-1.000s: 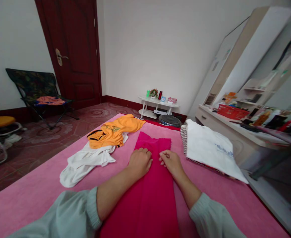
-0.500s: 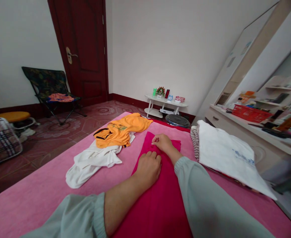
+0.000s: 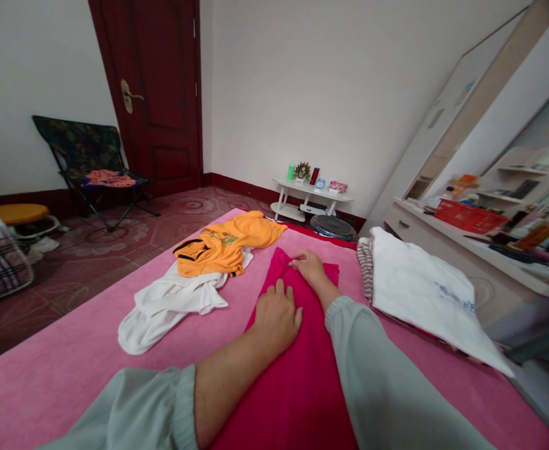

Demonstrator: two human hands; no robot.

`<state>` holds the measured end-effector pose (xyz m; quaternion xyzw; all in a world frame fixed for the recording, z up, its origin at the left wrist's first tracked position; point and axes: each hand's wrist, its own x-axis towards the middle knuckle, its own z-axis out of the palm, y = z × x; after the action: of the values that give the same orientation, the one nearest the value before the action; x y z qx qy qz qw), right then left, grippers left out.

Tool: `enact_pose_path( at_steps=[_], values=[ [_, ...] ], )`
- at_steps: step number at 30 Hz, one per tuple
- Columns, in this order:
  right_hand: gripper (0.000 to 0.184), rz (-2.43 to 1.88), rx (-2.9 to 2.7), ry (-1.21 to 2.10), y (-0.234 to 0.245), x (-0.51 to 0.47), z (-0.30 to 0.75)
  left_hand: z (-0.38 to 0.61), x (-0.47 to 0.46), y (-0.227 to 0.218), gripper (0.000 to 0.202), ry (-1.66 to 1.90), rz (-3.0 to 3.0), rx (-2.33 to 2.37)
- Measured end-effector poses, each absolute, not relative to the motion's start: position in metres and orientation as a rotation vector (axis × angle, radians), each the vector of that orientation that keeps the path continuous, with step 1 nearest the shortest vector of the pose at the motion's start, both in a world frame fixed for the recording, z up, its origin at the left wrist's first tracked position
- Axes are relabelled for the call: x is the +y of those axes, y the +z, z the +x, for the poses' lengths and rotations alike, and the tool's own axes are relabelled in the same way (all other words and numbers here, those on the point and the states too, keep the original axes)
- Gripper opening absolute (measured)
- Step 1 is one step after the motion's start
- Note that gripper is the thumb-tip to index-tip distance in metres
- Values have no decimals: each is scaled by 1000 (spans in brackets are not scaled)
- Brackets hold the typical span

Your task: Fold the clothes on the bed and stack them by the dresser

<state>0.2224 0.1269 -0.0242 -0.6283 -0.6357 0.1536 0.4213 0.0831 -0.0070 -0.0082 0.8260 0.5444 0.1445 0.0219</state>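
Observation:
A deep-pink garment (image 3: 309, 381) lies lengthwise in front of me, folded into a long strip; its kind I cannot make out. Flat on its upper part rests my left hand (image 3: 276, 315), fingers stretched out and slightly apart. Just beyond, near the garment's far end, my right hand (image 3: 309, 265) pinches a bit of the cloth between thumb and fingertips. To the left are an orange top (image 3: 227, 244) with dark trim, loosely spread, and a crumpled white garment (image 3: 168, 306) partly beneath it. A stack with a folded white garment (image 3: 424, 287) on top lies to the right.
Everything lies on a bed with a pink cover (image 3: 77, 369). Behind it stand a low white table (image 3: 278, 182) with small items and a round dark object (image 3: 333, 226). A folding chair (image 3: 82, 147) is at left; a dresser (image 3: 424, 231) with a red basket (image 3: 471, 217) borders the right.
My left hand's fingers have straightened out from a more curled pose on the cloth. My right hand keeps its pinch near the far end, and the view has shifted slightly.

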Motion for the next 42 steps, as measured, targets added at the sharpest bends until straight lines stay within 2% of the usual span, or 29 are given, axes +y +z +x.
enact_pose_path(
  at_steps=[3, 8, 14, 17, 20, 24, 27, 31, 34, 38, 42],
  values=[
    [24, -1523, -1638, 344, -15, 108, 231, 82, -4, -11, 50, 453, 2557, 1688],
    [26, -1635, -1947, -106, -13, 61, 261, 77, 0, -13, 55, 559, 2599, 1682],
    [36, -2022, -2094, -273, -18, 41, 266, 79, -1, -14, 64, 459, 2589, 1747],
    [41, -1988, -2074, -406, -13, 40, 253, 80, 0, -17, 64, 509, 2607, 1732],
    [52, -1912, -2178, -277, -18, 44, 254, 79, 1, -20, 64, 490, 2587, 1736],
    [61, -2144, -2087, -52, -35, 56, 273, 74, 1, -19, 69, 442, 2537, 1723],
    [66, -2221, -1954, -82, -40, 56, 280, 66, 1, -20, 67, 488, 2506, 1669],
    [66, -2225, -1861, -166, -42, 31, 281, 46, 13, -24, 54, 512, 2486, 1485],
    [61, -2086, -1941, -200, -45, -6, 287, 21, 20, -26, 45, 499, 2498, 1239],
    [55, -1760, -2112, -124, -47, -77, 296, -28, 1, -23, 52, 506, 2490, 948],
    [57, -1425, -2413, 117, -23, -160, 290, -77, -52, -6, 55, 384, 2509, 738]
  ],
)
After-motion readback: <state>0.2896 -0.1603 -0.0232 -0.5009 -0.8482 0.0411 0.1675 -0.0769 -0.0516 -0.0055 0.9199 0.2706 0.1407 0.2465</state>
